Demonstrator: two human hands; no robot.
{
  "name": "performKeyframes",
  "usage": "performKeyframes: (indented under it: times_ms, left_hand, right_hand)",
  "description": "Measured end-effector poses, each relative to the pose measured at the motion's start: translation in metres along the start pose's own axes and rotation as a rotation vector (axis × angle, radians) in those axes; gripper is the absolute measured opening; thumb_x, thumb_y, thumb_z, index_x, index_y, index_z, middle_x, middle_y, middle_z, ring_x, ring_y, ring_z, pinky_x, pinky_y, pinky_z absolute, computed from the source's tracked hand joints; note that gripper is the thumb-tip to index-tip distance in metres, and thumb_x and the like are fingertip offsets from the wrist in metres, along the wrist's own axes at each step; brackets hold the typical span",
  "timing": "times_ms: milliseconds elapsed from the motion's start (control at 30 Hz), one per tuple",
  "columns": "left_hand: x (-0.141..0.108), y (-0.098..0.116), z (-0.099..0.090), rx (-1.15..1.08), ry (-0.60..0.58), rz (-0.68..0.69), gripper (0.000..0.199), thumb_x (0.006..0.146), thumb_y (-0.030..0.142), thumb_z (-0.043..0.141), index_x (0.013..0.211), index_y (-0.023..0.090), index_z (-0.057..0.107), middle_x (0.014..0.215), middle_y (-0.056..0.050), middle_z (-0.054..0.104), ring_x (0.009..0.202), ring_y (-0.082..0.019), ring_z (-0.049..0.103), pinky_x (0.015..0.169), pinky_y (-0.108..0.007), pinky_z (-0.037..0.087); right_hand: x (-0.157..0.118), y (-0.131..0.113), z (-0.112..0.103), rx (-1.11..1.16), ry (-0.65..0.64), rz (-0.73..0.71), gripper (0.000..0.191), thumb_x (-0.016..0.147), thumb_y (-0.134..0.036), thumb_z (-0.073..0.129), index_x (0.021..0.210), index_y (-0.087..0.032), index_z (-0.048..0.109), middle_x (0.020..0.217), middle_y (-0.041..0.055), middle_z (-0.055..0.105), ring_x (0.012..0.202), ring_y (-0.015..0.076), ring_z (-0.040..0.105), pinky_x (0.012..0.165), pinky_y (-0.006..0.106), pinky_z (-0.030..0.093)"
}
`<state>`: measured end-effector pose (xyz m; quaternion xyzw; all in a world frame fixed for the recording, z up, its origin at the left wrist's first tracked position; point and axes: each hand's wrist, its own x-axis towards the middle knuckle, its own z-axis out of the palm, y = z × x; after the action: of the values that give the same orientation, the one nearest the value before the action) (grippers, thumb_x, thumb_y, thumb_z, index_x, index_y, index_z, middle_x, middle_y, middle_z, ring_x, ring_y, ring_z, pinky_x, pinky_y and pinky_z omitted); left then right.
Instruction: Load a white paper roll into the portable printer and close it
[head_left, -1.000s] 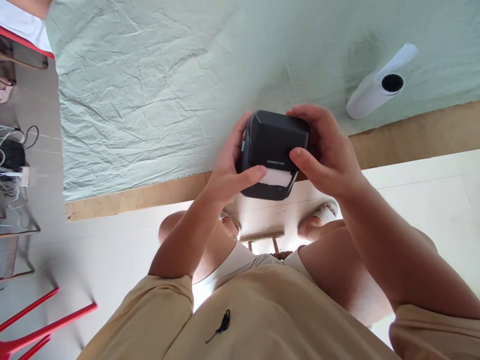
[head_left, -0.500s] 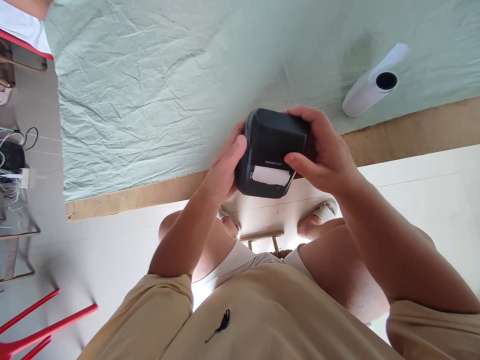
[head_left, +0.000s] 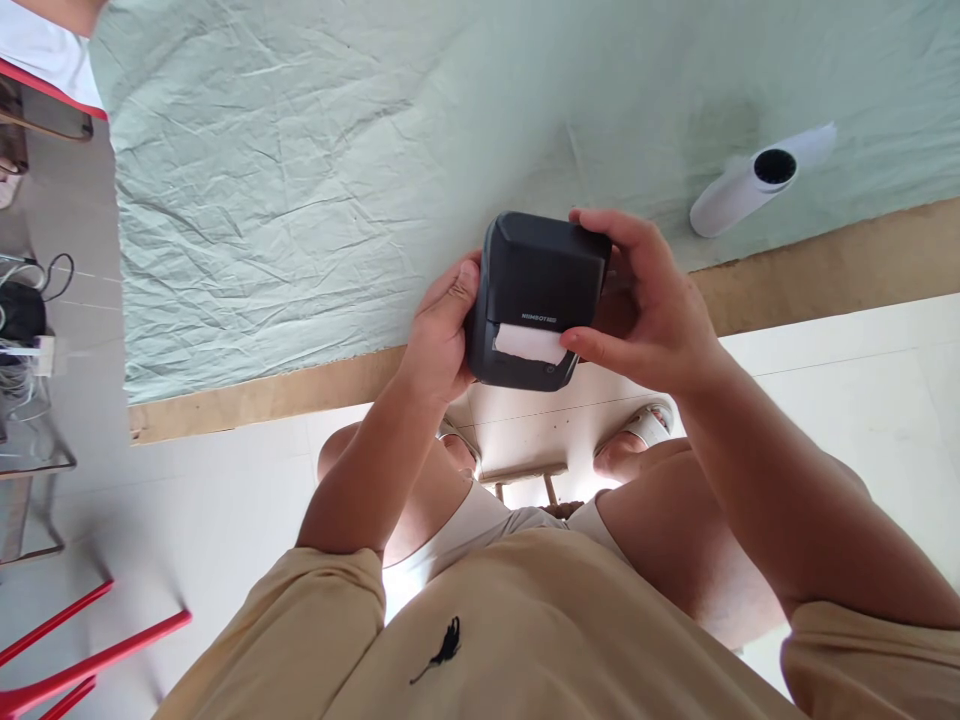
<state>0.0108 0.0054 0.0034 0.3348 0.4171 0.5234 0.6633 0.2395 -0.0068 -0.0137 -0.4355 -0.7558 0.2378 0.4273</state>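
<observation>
In the head view, the black device (head_left: 544, 265) with the lettering "NIIMBOT" is between the two hands of the person, and it covers a part of the front wooden edge (head_left: 825, 268) of the tabletop (head_left: 300, 200). From the slot under the lettering comes a white paper strip (head_left: 525, 343), and a small round button (head_left: 550, 369) sits below its right end.

The left hand (head_left: 442, 335) is closed around the left side of the device, with its thumb (head_left: 463, 285) pressed along this side; its other fingers are mostly hidden behind. The right hand (head_left: 671, 310) holds the opposite side in a wide curve: the forefinger (head_left: 611, 225) is on the far right corner, and the thumb (head_left: 596, 346) reaches to the right end of the paper strip. Its remaining fingers are partly hidden.

On the green cloth of the tabletop, to the right and apart from the hands, lies a white roll (head_left: 727, 203) with a dark opening and a loose end. At left, cables (head_left: 22, 385) are gathered, and red legs (head_left: 97, 655) stand near the lower corner.
</observation>
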Motion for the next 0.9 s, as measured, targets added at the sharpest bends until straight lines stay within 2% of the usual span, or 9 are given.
performKeyframes:
  times_ms: [100,167,233,300,367,500,600,700,900]
  left_hand:
    - [-0.002,0.004,0.005,-0.05,-0.018,-0.097,0.031,0.111,0.042,0.069,0.089,0.022,0.074,0.069,0.004,0.063,0.056,-0.009,0.064,0.044,-0.024,0.048]
    - [-0.003,0.005,0.006,-0.061,-0.045,-0.146,0.031,0.111,0.047,0.066,0.098,0.022,0.078,0.072,0.002,0.068,0.061,-0.013,0.071,0.041,-0.026,0.045]
    - [-0.004,0.004,0.005,-0.043,-0.072,-0.139,0.03,0.108,0.05,0.071,0.105,0.022,0.082,0.078,0.001,0.073,0.067,-0.016,0.076,0.045,-0.025,0.051]
    - [-0.004,0.004,0.004,-0.019,-0.094,-0.099,0.025,0.1,0.046,0.084,0.105,0.022,0.083,0.084,0.002,0.078,0.071,-0.014,0.079,0.054,-0.024,0.06]
    - [-0.004,0.004,0.004,-0.011,-0.105,-0.065,0.026,0.093,0.042,0.092,0.105,0.021,0.085,0.089,0.003,0.082,0.073,-0.012,0.079,0.061,-0.022,0.065]
    - [-0.006,0.005,0.005,0.014,-0.119,-0.048,0.029,0.093,0.046,0.092,0.102,0.021,0.084,0.083,0.003,0.08,0.07,-0.013,0.079,0.059,-0.022,0.065]
    - [-0.008,0.007,0.005,0.063,-0.186,-0.034,0.033,0.096,0.054,0.088,0.108,0.023,0.083,0.085,0.001,0.081,0.078,-0.018,0.083,0.061,-0.025,0.065]
    - [-0.009,0.007,0.003,0.116,-0.289,-0.009,0.036,0.097,0.056,0.088,0.114,0.024,0.082,0.1,-0.002,0.085,0.09,-0.017,0.082,0.074,-0.025,0.067]
    - [-0.009,0.006,0.0,0.149,-0.318,0.0,0.036,0.097,0.057,0.086,0.114,0.025,0.082,0.101,-0.002,0.082,0.089,-0.015,0.078,0.075,-0.022,0.065]
  right_hand:
    - [0.003,0.0,-0.004,0.052,0.107,-0.079,0.075,0.089,-0.065,0.089,0.154,-0.035,0.063,0.142,0.0101,0.074,0.12,0.0329,0.078,0.095,0.054,0.072]
    - [0.005,-0.006,-0.006,0.009,0.222,-0.064,0.063,0.088,-0.064,0.092,0.139,-0.033,0.071,0.108,0.0033,0.076,0.089,0.0235,0.076,0.076,0.043,0.067]
    - [0.009,-0.019,-0.006,0.014,0.319,0.001,0.042,0.098,-0.061,0.085,0.127,-0.033,0.072,0.079,-0.0049,0.065,0.061,0.0138,0.063,0.056,0.033,0.053]
    - [0.013,-0.033,-0.004,0.084,0.395,0.028,0.026,0.108,-0.057,0.075,0.117,-0.032,0.07,0.07,-0.0082,0.058,0.05,0.0096,0.058,0.047,0.027,0.041]
    - [0.018,-0.044,-0.003,0.171,0.467,-0.01,0.019,0.11,-0.049,0.075,0.108,-0.031,0.067,0.073,-0.0077,0.061,0.055,0.0096,0.066,0.045,0.024,0.043]
    - [0.024,-0.047,-0.002,0.164,0.548,-0.019,0.021,0.107,-0.043,0.078,0.102,-0.029,0.064,0.096,-0.0016,0.071,0.094,0.0192,0.085,0.05,0.024,0.054]
    - [0.023,-0.043,-0.004,-0.015,0.49,-0.003,0.009,0.101,-0.031,0.076,0.098,-0.027,0.068,0.091,-0.0018,0.076,0.074,0.0145,0.075,0.051,0.027,0.048]
    - [0.021,-0.045,-0.009,-0.298,0.267,-0.004,0.01,0.096,-0.018,0.07,0.097,-0.028,0.074,0.084,-0.0029,0.079,0.061,0.0128,0.063,0.056,0.032,0.039]
    - [0.02,-0.061,-0.02,-0.479,-0.143,0.144,0.016,0.091,-0.028,0.077,0.107,-0.03,0.081,0.074,-0.0017,0.075,0.059,0.0163,0.055,0.057,0.033,0.021]
